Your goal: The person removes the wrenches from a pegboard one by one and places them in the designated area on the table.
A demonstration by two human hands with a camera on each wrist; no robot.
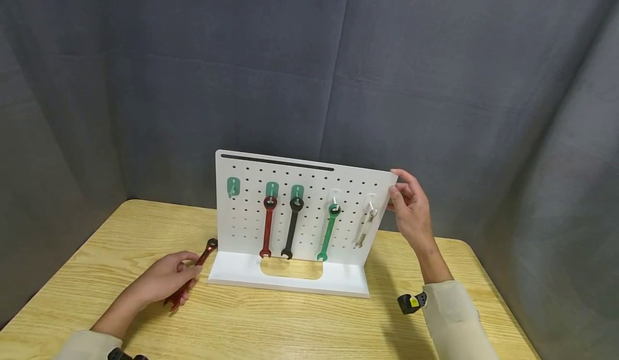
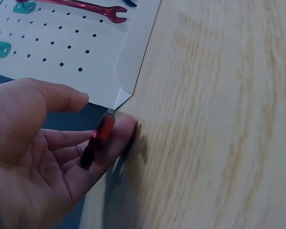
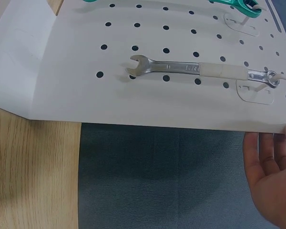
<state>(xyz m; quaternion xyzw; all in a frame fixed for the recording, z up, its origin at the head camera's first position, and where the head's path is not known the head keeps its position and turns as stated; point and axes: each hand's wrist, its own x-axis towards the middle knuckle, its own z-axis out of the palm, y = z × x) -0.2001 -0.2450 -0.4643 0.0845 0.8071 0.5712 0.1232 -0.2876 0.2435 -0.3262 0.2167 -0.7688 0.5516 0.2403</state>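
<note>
The white pegboard [image 1: 309, 231] stands on the wooden desk [image 1: 242, 322]. Just beside its lower left end, the left hand [image 1: 169, 276] curls its fingers about a loose red wrench [image 1: 206, 253], whose ring end points towards the pegboard. At the pegboard's upper right corner, the right hand [image 1: 413, 212] grips the edge between thumb and fingers. On the pegboard's face, from its left to its right, hang a second red wrench [image 1: 268, 231], a black wrench [image 1: 291, 231], a green wrench [image 1: 329, 231] and a silver wrench [image 3: 176, 67]. A green hook [image 1: 234, 186] sits at the pegboard's upper left. A grey curtain [image 1: 242, 80] hangs behind the pegboard.
</note>
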